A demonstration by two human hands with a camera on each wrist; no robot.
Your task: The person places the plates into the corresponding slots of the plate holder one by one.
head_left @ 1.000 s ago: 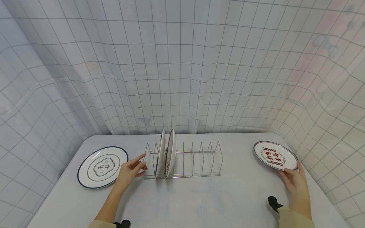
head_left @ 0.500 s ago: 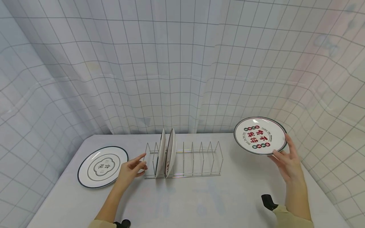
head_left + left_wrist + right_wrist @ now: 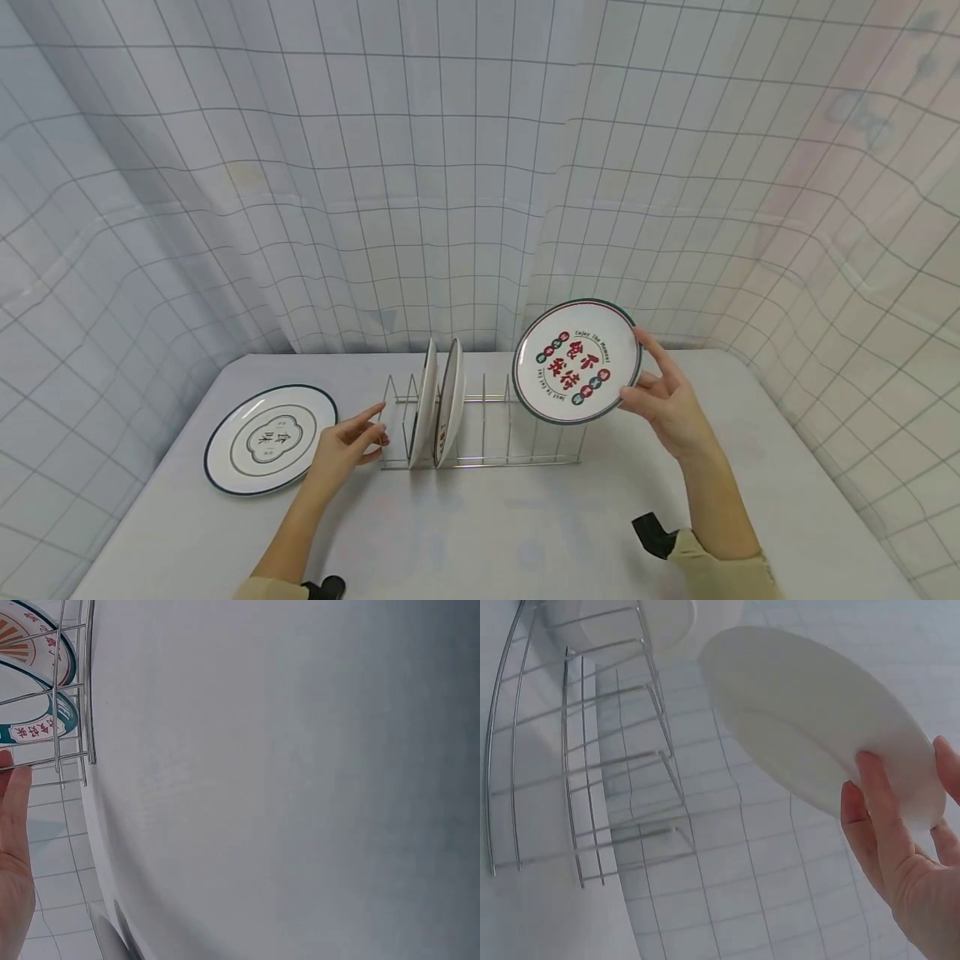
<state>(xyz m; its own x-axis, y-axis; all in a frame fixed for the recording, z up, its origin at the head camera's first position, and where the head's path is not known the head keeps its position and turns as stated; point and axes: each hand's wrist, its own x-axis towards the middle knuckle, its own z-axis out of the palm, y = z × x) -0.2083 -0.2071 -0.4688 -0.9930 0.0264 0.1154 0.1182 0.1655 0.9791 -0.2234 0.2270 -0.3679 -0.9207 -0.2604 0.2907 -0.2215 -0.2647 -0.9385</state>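
Observation:
My right hand point(image 3: 663, 400) grips the right rim of a white plate point(image 3: 577, 361) with a dark rim and red lettering. This plate is held up and tilted, overlapping the right part of the wire dish rack point(image 3: 483, 461) in the head view. The right wrist view has its plain white underside point(image 3: 810, 720), with fingers point(image 3: 881, 791) spread against it. My left hand point(image 3: 345, 446) pinches the wire at the rack's left end; in the left wrist view its fingers point(image 3: 15, 802) meet the end wire. Two plates, a left one point(image 3: 424, 408) and a right one point(image 3: 452, 404), stand upright in the left slots.
A large white plate point(image 3: 251, 471) with a dark blue rim lies flat on the table, left of the rack. White cloth point(image 3: 480, 525) covers the table. A grid-patterned curtain point(image 3: 480, 208) hangs behind and along both sides.
My right hand has lifted the red-lettered plate off the right side of the table, carried it left toward the rack and tipped it more upright. The left hand stays at the rack's end.

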